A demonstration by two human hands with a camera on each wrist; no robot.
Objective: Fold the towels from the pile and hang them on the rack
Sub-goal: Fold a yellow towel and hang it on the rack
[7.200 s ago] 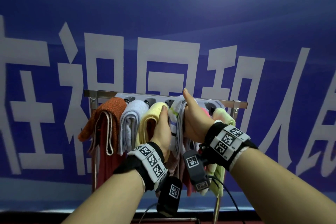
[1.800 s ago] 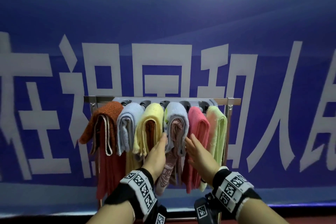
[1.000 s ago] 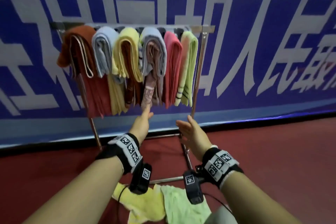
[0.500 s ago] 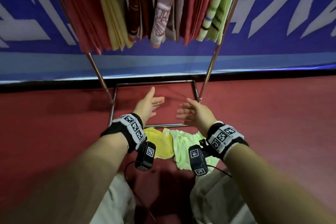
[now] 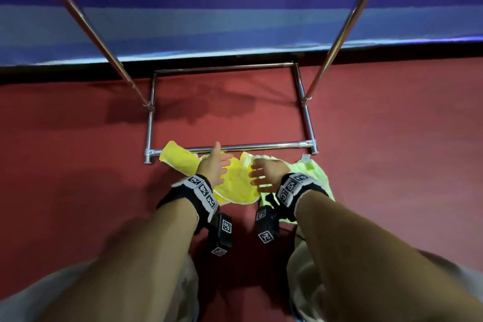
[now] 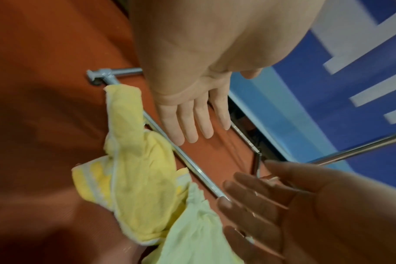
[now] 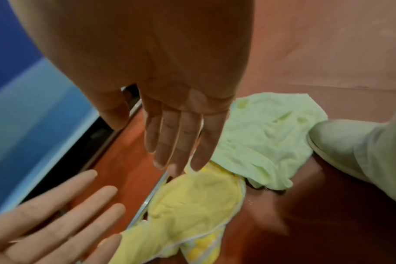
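left hand (image 5: 214, 165): grip spread, fingers straight, palm turned inward, empty, just above the yellow towel (image 5: 236, 187).
right hand (image 5: 267, 173): grip spread, palm facing the left hand, empty, above the spot where the two towels meet.
yellow towel: crumpled on the floor (image 5: 78, 165) under both hands, one end reaching the rack's front bar.
green towel (image 5: 315, 174): crumpled on the floor, touching the yellow towel's right side.
rack (image 5: 261, 146): chrome base frame on the floor just beyond the towels; two posts rise out of view.
banner (image 5: 235, 21): blue, behind the rack.
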